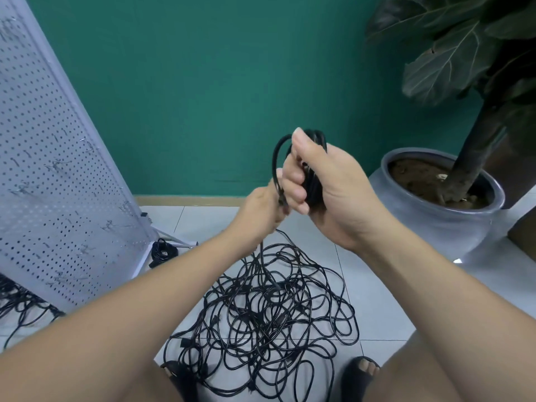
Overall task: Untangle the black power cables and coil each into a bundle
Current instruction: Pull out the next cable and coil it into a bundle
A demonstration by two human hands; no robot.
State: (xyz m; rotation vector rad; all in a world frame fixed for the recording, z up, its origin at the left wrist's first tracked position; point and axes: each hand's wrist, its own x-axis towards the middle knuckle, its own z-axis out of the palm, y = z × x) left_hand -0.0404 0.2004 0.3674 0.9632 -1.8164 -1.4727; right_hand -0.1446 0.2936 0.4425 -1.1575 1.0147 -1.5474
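Observation:
A big tangle of black power cables (pixel 269 311) lies on the pale tiled floor between my feet. My right hand (pixel 324 187) is raised in front of the green wall and grips a coiled black cable bundle (pixel 314 175), with its thumb on top. A loose loop of the same cable arcs to the left of that hand. My left hand (pixel 262 211), just below and left, pinches the cable where it drops toward the tangle. One finished coil (pixel 163 252) sits on the floor by the pegboard's foot.
A white perforated pegboard (pixel 52 169) leans at the left, with more black cables (pixel 20 303) under its lower edge. A grey pot (pixel 435 221) with a large-leafed plant stands at the right. My sandalled feet (pixel 361 372) flank the tangle.

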